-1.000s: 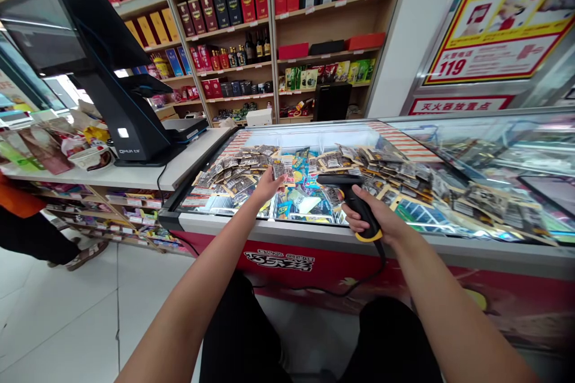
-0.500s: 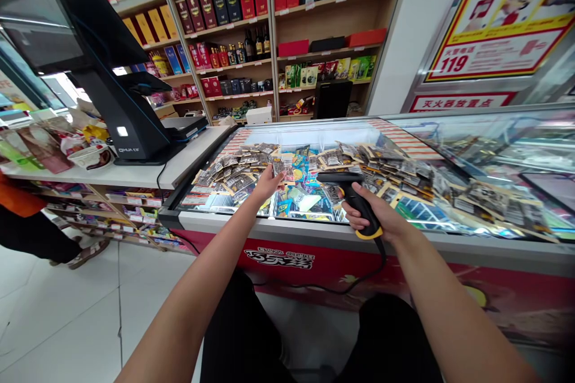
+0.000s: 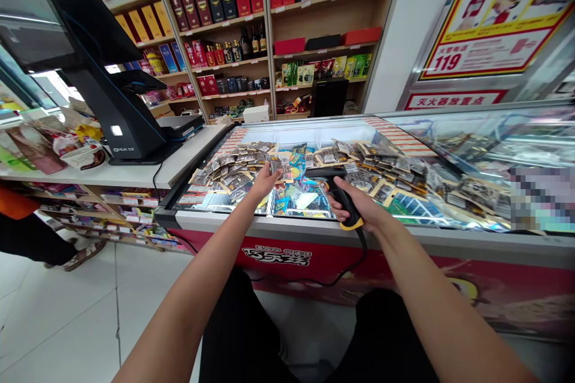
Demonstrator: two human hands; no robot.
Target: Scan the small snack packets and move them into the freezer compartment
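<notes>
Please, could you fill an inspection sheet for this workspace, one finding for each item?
Surface: freezer with glass top.
Job's things: small packet; scanner with yellow trim.
Clutter: loose packets heaped to left and right.
Hands: left hand grasps the small packet; right hand grips the scanner.
Cables: black cord loops below the scanner; far end unclear.
Surroundings: screen stand on the left counter, shelves behind, another person's leg at far left.

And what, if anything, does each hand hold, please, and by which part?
Right hand: the scanner, by its handle. Left hand: a packet, by one edge.
</notes>
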